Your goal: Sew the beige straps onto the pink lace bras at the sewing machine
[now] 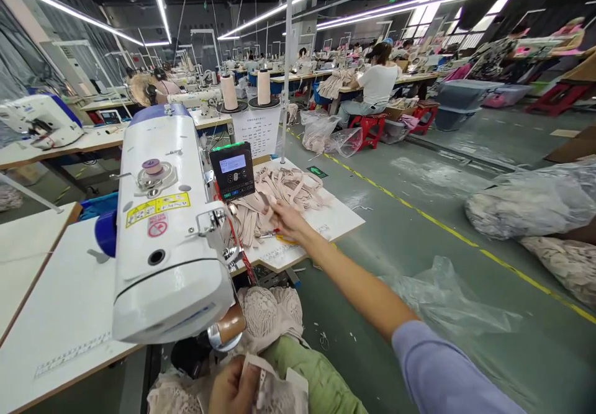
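Observation:
Low in the view, my left hand (235, 386) is closed on the edge of a beige bra (282, 392), thumb on top, close to my lap. Lace cups (270, 311) of the same beige colour hang beside the sewing machine's end, over my green-clad leg. My right arm is stretched forward, and my right hand (289, 221) is at a heap of beige bra straps (298, 187), its fingers pinched on one strap (267, 206). The white sewing machine (172, 215) stands just left of the heap, with a small control panel (233, 169) in front of part of it.
The white table (342, 218) carries the strap heap. Two thread cones (263, 88) stand behind the machine, near a metal pole (287, 60). Plastic bags (535, 197) and a clear sheet (447, 302) lie on the floor at right. A seated person (377, 82) works farther back.

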Tool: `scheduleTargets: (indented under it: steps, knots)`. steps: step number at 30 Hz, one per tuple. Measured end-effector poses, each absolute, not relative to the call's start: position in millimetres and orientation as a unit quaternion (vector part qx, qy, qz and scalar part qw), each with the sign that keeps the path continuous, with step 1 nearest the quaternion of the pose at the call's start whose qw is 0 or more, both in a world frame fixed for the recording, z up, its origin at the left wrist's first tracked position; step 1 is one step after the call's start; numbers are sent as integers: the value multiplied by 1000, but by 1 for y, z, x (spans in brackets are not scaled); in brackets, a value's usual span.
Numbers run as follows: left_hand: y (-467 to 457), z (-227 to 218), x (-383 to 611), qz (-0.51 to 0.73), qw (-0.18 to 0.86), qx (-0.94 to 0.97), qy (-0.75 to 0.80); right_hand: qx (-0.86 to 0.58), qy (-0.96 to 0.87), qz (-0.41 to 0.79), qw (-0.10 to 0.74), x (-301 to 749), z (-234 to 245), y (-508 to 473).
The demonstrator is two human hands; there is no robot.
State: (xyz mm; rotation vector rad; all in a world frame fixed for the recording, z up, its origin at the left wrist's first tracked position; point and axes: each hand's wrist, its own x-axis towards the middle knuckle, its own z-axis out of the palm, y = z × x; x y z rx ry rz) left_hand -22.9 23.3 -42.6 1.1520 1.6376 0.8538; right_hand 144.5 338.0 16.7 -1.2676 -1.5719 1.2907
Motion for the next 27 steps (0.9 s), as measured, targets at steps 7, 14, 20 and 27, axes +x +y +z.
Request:
scheduleTargets:
  steps: [7, 14, 20, 27]
  knots:
    - [21, 7, -16, 340, 505, 407, 681, -297, -387, 811, 323, 149, -17, 178]
    - [11, 21, -3, 323, 509, 413, 683, -148, -54, 902, 402, 106, -7, 89]
    - [4, 8, -7, 274, 505, 470, 670, -196, -151, 913, 323, 121, -21, 80]
    - [-1, 3, -4, 285, 477, 478, 680, -357, -324, 840, 250, 148, -37, 90]
